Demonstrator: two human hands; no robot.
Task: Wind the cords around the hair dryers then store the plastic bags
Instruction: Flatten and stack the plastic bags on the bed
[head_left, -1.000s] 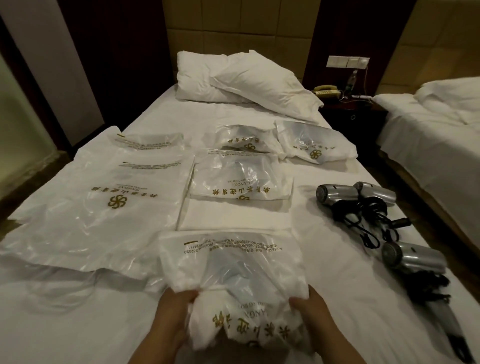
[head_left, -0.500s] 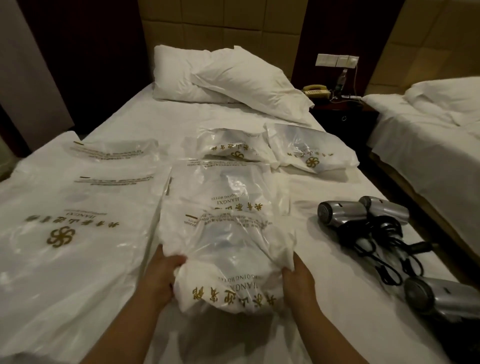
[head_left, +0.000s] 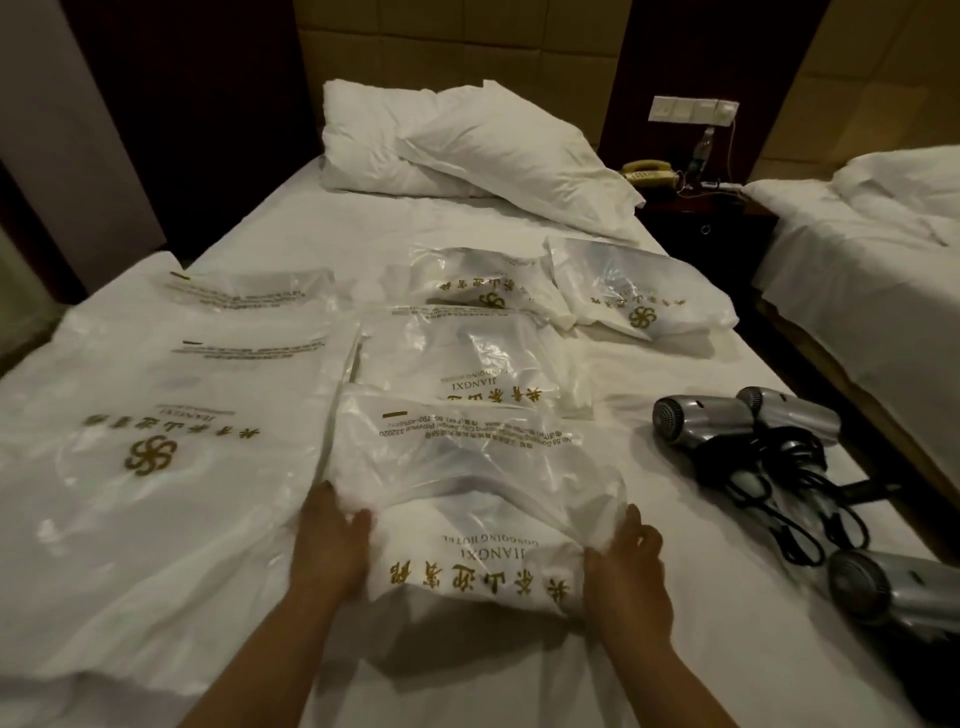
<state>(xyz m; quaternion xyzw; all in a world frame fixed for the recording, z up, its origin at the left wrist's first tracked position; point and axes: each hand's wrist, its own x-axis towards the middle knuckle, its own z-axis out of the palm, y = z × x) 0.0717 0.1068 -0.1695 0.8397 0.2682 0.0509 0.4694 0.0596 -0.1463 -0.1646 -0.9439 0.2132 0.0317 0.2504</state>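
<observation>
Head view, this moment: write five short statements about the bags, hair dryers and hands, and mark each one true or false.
1. Both hands hold the nearest plastic bag. True: the left hand grips its left side and the right hand its right.
2. The hair dryers lie on the left of the bed. False: they lie on its right side.
3. The large flat bag lies left of the held one. True.
4. A hair dryer sits inside the held bag. False: all three lie bare on the sheet.
5. A telephone sits on the nightstand. True.
</observation>
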